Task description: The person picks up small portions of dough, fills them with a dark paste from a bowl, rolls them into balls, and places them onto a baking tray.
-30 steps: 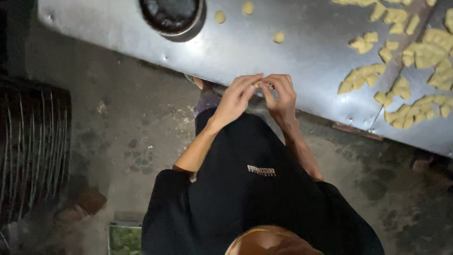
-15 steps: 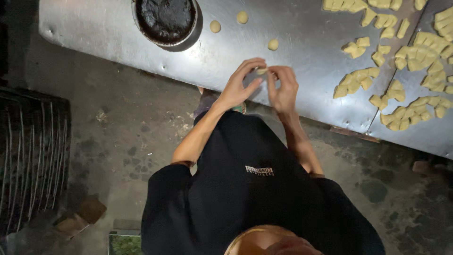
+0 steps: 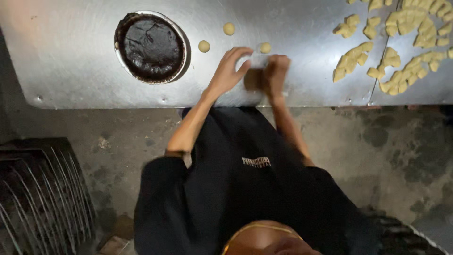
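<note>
Both my hands reach over the front edge of a steel table (image 3: 71, 71). My left hand (image 3: 229, 71) has its fingers spread and curved toward the right hand, with nothing visible in it. My right hand (image 3: 276, 73) is curled knuckles-up beside it, and blur hides whether it holds anything. A small round dough ball (image 3: 265, 47) lies on the steel just beyond my right fingers. Two more dough balls (image 3: 204, 46) (image 3: 229, 29) lie to the left of it.
A round metal bowl of dark paste (image 3: 150, 46) sits left of my hands. Several cut pale dough pieces (image 3: 396, 52) are scattered over the table's right side. Stained concrete floor (image 3: 377, 141) lies below the table edge, with a dark wire rack (image 3: 42, 198) at lower left.
My hands have moved forward from the table's edge over the steel, closer to the nearest ball. The small dough piece seen between my fingertips earlier no longer shows.
</note>
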